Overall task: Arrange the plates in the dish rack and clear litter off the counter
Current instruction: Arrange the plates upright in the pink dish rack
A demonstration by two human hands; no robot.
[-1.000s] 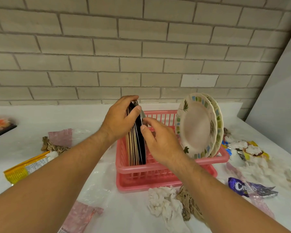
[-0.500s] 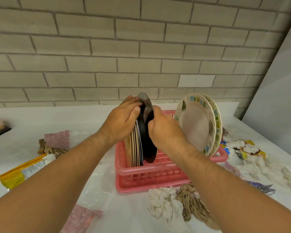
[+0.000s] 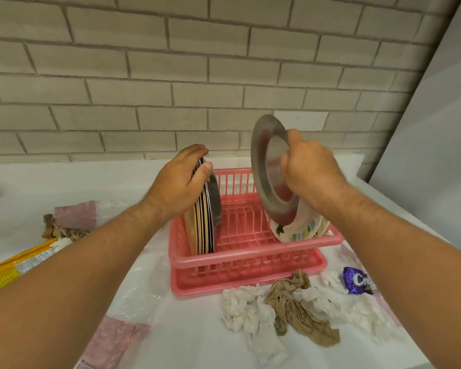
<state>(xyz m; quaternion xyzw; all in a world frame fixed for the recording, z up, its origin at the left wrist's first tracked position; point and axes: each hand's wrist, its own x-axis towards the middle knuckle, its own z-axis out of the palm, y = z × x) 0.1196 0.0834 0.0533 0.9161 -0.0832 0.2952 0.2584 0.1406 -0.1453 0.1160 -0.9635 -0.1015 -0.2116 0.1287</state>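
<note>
**Steel plate up in the right hand, stack pinned by the left**

- Hands apart, one at each end of the pink dish rack (image 3: 246,258).
- Right hand (image 3: 310,173): fingers curled round the rim of a steel plate (image 3: 265,166), clamped on it. Plate is on edge with its disc plane roughly vertical. Top rim leans toward the left hand and the dished face also turns that way. Its lower rim overlaps the floral plates (image 3: 300,231) just below the right hand; can't tell if they touch.
- Floral plates lean in the rack's end under the right wrist.
- Left hand (image 3: 180,189): fingers over the top rims of a stack of plates (image 3: 204,227), thumb against the front one, pinching the stack. Stack stands on edge, near upright, faces pointing toward the right hand. The front plate looks like steel.
- Rack slots between the hands are bare.
- Surface: white counter (image 3: 202,339).
- Litter below the right forearm: crumpled white tissue (image 3: 246,312), brown crumpled paper (image 3: 301,315), purple wrapper (image 3: 355,282).
- Litter outside the left forearm: yellow packet (image 3: 8,266), pink wrapper (image 3: 75,213).
- Clear plastic film (image 3: 141,284) lies between the forearms.
- Room: grey brick wall (image 3: 171,75) beyond both hands, plain grey panel (image 3: 437,134) outside the right hand.
</note>
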